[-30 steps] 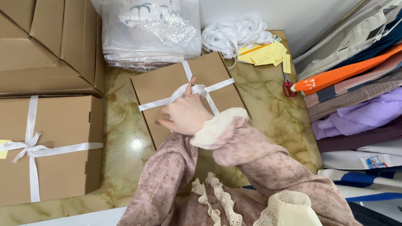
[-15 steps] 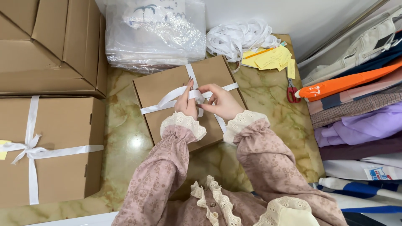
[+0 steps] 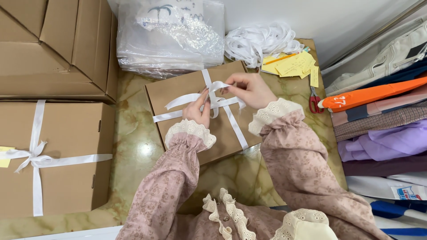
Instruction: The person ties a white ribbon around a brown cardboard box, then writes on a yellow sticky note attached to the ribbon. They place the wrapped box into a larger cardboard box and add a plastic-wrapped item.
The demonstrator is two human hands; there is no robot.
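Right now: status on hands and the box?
Left hand pins the white ribbon at the crossing on the brown box. Right hand pinches a ribbon loop. Nothing in the way.

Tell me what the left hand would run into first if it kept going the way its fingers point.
The left hand points up and away across the brown box. It already touches the white ribbon at the crossing; past that, probably the clear plastic-wrapped bundle behind the box, though depth is unclear.

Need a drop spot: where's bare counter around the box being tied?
Bare marble lies between the box under both hands and the tied box at left, and along the near edge. Crowded behind: plastic bags, ribbon pile, notes, scissors.
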